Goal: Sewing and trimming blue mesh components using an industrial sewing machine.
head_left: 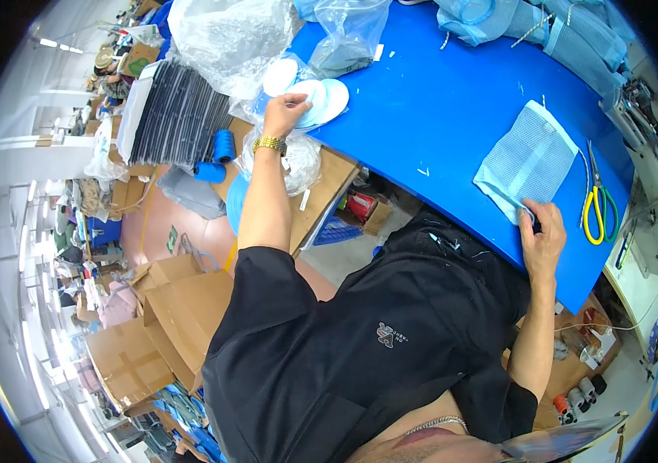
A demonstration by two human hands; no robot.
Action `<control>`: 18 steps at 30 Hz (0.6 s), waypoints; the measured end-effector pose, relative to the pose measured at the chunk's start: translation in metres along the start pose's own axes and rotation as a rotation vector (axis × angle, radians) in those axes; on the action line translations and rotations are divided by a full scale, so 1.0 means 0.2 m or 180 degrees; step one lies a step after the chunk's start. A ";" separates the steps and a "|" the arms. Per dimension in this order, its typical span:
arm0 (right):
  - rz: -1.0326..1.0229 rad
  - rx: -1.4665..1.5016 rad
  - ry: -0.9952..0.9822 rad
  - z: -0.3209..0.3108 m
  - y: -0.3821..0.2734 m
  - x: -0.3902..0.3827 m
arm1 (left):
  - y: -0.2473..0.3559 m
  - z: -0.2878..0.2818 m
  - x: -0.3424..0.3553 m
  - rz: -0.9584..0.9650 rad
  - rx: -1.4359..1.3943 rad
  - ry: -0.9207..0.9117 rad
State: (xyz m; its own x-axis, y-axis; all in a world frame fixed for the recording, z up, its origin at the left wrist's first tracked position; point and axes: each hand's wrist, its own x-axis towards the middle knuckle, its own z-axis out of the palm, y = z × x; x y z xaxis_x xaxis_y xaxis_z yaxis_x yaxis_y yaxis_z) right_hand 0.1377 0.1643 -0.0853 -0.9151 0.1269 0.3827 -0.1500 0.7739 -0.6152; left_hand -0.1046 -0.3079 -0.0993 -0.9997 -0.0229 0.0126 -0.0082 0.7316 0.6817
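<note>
At the far left corner of the blue table [421,116], my left hand [284,113] has its fingers closed on the edge of a pale round disc [313,90]. More such discs [336,94] lie fanned out beneath and beside it. My right hand [543,238] rests near the table's front edge on the right. Its thumb and fingers pinch the lower corner of a light blue mesh bag [528,154], which lies flat with a cord along its right side. Scissors [593,212] with yellow and green handles lie just right of the bag.
A sewing machine [649,147] stands at the right. More blue mesh bags [491,19] lie along the far edge. Clear plastic bags [229,38] crowd the far left, near a stack of dark sheets [178,116] and blue thread cones [224,147]. Cardboard boxes [182,316] stand at the left.
</note>
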 end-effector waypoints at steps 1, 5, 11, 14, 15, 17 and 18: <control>-0.0003 -0.0019 -0.0006 0.00 0.00 0.00 | -0.01 0.00 0.00 0.0004 -0.0002 -0.0003; 0.0047 0.0000 -0.0018 0.00 0.00 0.01 | -0.02 0.04 0.00 -0.0163 0.0060 0.0517; 0.0038 -0.0029 -0.0043 0.00 0.00 0.01 | -0.03 0.11 -0.02 0.0369 0.0317 0.1281; 0.0014 0.0008 -0.0012 0.01 0.00 0.01 | -0.05 0.09 0.00 0.0265 0.0451 0.1165; 0.0032 0.0001 -0.0024 0.00 0.00 0.01 | -0.05 0.08 0.01 0.0044 0.0582 0.0969; 0.0053 0.0000 -0.0031 0.00 0.00 0.01 | -0.05 0.05 0.02 0.0006 0.0599 0.1140; 0.0049 0.0007 -0.0023 0.01 0.00 0.01 | -0.05 0.04 0.02 -0.0041 0.0612 0.1321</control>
State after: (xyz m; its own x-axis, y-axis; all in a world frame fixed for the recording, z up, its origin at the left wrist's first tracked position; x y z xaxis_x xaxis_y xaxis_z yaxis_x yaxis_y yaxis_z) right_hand 0.1356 0.1635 -0.0854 -0.9199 0.1343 0.3684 -0.1368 0.7706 -0.6225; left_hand -0.1086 -0.3105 -0.1119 -0.9052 -0.2753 0.3238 -0.0642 0.8418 0.5360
